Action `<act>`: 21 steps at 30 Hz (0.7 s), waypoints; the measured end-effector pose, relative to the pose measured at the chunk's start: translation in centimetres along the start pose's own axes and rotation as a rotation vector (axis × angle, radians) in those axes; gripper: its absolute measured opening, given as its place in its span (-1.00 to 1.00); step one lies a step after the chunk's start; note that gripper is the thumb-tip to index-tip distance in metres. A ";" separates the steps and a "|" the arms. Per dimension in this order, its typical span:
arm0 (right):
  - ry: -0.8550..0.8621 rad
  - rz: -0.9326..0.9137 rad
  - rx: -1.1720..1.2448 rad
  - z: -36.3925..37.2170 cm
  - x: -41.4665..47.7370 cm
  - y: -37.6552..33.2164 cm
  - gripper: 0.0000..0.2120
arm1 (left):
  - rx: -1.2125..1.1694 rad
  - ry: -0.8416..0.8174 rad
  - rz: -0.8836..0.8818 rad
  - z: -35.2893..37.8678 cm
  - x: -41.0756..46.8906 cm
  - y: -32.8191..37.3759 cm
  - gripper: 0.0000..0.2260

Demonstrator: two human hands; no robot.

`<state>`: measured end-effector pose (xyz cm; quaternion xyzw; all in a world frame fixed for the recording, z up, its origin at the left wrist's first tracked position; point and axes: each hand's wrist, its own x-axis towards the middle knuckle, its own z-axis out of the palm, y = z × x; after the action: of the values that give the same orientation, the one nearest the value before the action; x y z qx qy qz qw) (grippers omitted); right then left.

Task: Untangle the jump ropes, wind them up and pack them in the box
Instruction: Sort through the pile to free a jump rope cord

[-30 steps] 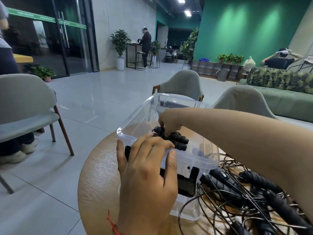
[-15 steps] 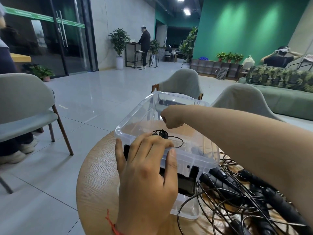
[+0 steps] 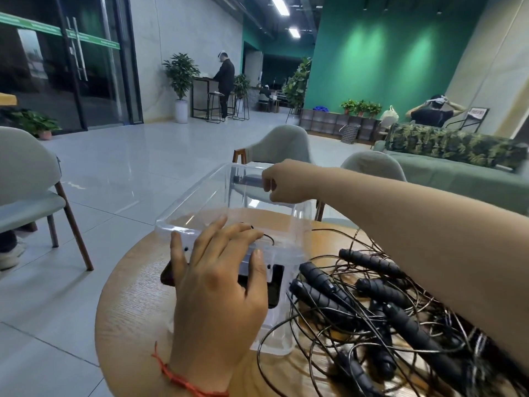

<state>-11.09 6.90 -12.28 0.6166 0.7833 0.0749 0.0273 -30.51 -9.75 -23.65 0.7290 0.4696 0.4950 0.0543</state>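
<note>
A clear plastic box [image 3: 177, 222] stands on the round wooden table [image 3: 128, 310]. My left hand [image 3: 217, 287] rests on the box's near rim with its fingers spread over the edge. My right hand [image 3: 282, 181] hovers at the far rim with its fingers curled, and I see nothing in it. A loop of thin black cord [image 3: 267, 238] shows inside the box just past my left fingers. To the right of the box lies a tangle of jump ropes [image 3: 372, 316] with several black ribbed handles and thin black cords, partly hidden under my right forearm.
A dark flat object [image 3: 274, 286] shows through the box's near wall. Grey chairs stand at the left [image 3: 25, 173] and beyond the table [image 3: 283, 144]. A green sofa [image 3: 458, 173] is at the back right. People stand and sit further off.
My right hand lowered a wound rope with black handles into the box, let it go, and has drawn back up to the far rim. My left hand stayed on the near rim.
</note>
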 end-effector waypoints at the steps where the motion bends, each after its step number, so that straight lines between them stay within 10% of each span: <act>1: 0.034 0.006 0.026 -0.4 -1.3 0.4 -0.81 | -0.002 -0.008 0.014 0.1 -0.1 0.6 -0.69; 21: 0.437 0.524 0.701 8.3 -37.2 8.1 -0.88 | -0.087 -0.268 0.207 7.8 -4.0 11.8 -0.85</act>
<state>6.69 -26.68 -21.10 0.7349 0.5670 -0.0614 -0.3670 -17.32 -16.26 -23.83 0.8300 0.3587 0.4161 0.0965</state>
